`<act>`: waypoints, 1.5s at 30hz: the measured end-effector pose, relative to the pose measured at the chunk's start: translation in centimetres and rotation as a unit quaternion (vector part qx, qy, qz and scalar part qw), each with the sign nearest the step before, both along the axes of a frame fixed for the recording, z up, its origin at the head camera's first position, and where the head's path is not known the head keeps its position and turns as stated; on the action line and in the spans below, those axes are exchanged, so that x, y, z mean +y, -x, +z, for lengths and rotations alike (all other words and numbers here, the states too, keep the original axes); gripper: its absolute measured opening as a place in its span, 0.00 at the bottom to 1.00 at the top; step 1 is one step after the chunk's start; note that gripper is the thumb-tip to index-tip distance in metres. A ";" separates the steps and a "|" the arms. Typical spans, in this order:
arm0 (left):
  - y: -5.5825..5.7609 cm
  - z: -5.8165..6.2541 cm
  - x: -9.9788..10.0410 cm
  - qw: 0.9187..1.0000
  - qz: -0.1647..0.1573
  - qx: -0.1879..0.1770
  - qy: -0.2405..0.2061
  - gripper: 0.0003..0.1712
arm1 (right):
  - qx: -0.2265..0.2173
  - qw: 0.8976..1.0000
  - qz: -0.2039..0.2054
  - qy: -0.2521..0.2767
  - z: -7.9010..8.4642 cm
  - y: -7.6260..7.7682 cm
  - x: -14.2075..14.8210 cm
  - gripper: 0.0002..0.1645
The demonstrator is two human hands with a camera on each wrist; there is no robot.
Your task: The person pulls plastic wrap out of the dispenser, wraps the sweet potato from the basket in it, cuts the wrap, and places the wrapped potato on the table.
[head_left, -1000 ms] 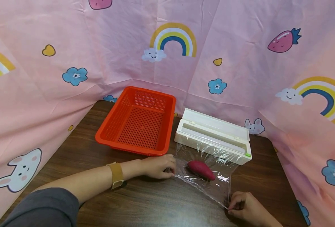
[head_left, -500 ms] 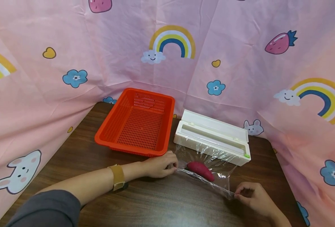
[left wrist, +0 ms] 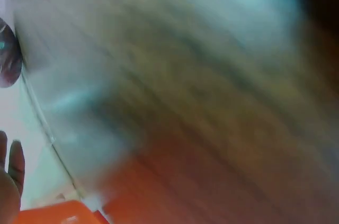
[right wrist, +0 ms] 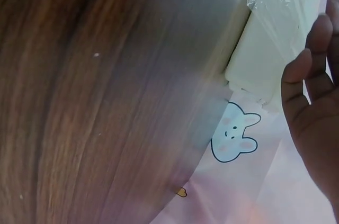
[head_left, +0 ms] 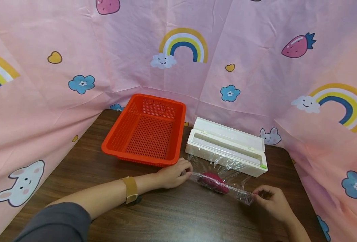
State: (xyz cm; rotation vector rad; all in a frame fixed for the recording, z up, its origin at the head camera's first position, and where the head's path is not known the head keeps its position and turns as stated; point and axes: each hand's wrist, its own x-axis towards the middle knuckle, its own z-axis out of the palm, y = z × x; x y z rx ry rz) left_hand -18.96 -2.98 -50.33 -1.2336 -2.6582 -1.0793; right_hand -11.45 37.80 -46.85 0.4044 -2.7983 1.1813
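A sheet of clear cling film [head_left: 240, 194] runs from a white dispenser box [head_left: 223, 153] toward the person, its front edge lifted and drawn over a purple-red sweet potato [head_left: 213, 182]. My left hand [head_left: 173, 174] pinches the film's left corner, near the basket's front corner. On the other side my right hand [head_left: 270, 198] pinches the right corner between thumb and finger. The sweet potato lies on the film in front of the box, partly seen through the folded layer. In the right wrist view, wrinkled film [right wrist: 278, 9] hangs beside the box and my right fingers.
An orange-red perforated basket [head_left: 111, 149] stands behind my left hand. The dispenser's lid [head_left: 229, 132] is raised, with a film roll inside and a green piece at its right end. The dark wooden table [head_left: 178, 215] ends at a patterned pink cloth [head_left: 251, 30].
Both hands have moved away from the person toward the box, carrying the film's front edge up and over the sweet potato. Box and basket have stayed in place.
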 end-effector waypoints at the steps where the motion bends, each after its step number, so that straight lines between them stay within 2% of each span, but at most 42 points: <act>1: 0.0 0.0 0.2 1.000 0.011 -0.005 -0.007 0.04 | 0.004 1.000 -0.005 0.002 0.0 0.1 0.0 0.11; 9: 0.8 -0.3 2.2 0.993 0.087 -0.044 -0.070 0.04 | 0.016 0.999 -0.046 -0.002 0.1 1.2 0.2 0.05; 15: 1.8 -0.8 3.8 0.978 0.160 -0.028 -0.128 0.05 | 0.005 0.997 -0.073 -0.015 -0.4 2.4 0.5 0.02; 20: 2.2 -1.1 4.3 0.972 0.194 -0.008 -0.134 0.05 | -0.027 0.997 -0.076 -0.006 -1.3 3.2 0.7 0.04; 28: 2.6 -1.4 4.5 0.973 0.213 0.002 -0.090 0.05 | -0.057 0.990 -0.118 -0.051 -2.3 3.7 0.8 0.06; 39: 2.7 -1.7 4.1 0.980 0.194 -0.003 -0.034 0.04 | -0.095 0.984 -0.116 -0.095 -2.4 3.5 0.4 0.04; 45: 2.6 -1.6 4.0 0.980 0.200 -0.019 -0.018 0.04 | -0.124 0.980 -0.111 -0.113 -2.6 3.6 0.4 0.04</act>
